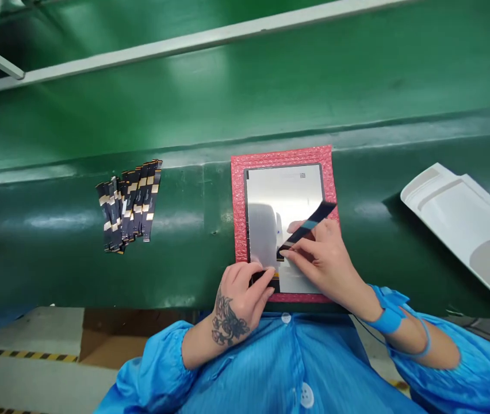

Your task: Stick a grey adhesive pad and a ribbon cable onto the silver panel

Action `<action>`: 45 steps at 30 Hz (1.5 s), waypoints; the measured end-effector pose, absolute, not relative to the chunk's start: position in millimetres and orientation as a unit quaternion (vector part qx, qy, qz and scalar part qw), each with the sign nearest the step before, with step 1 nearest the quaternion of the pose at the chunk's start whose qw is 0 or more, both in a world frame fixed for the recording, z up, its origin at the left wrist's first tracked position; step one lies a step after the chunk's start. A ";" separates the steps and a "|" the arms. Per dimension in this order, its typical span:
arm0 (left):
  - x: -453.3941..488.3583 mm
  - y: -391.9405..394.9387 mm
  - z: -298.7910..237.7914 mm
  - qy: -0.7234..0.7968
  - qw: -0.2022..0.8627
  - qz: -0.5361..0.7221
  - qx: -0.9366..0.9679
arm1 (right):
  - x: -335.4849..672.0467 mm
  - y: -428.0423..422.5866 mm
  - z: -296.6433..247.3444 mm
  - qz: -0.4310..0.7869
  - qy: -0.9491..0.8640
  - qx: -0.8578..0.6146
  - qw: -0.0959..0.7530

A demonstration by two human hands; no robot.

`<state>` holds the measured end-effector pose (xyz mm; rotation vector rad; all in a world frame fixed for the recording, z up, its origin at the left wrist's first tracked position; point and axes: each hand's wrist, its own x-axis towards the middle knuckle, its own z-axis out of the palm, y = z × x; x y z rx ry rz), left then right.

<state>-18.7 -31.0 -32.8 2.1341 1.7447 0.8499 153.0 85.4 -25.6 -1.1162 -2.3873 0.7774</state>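
A silver-backed display panel (301, 195) lies on a pink foam sheet (238, 190) on the green bench in front of me. My right hand (322, 253) pinches a dark flex cable (309, 224) between thumb and fingers. The cable slants up to the right, its lower end close to the panel's lower middle. At the panel's lower left edge, the thumb and fingertips of my left hand (242, 290) close on a dark strip with a gold-coloured end (275, 275). Whether that end touches the held cable, I cannot make out.
To the left, several dark flex cables (130, 204) lie fanned in a pile. A white tray-like piece (464, 224) rests at the right. A pale rail (210, 37) crosses behind the bench. A blue wrist strap with a cord (389, 310) circles my right wrist.
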 end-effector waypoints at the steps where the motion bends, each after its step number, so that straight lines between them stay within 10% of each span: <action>1: -17.5 -34.2 -34.7 0.603 0.109 0.292 0.734 | 152.4 84.1 -25.7 0.276 -0.852 -0.400 0.194; 45: -18.5 -38.1 -37.1 0.586 0.076 0.312 0.744 | 148.2 76.0 -20.3 0.324 -0.876 -0.335 0.124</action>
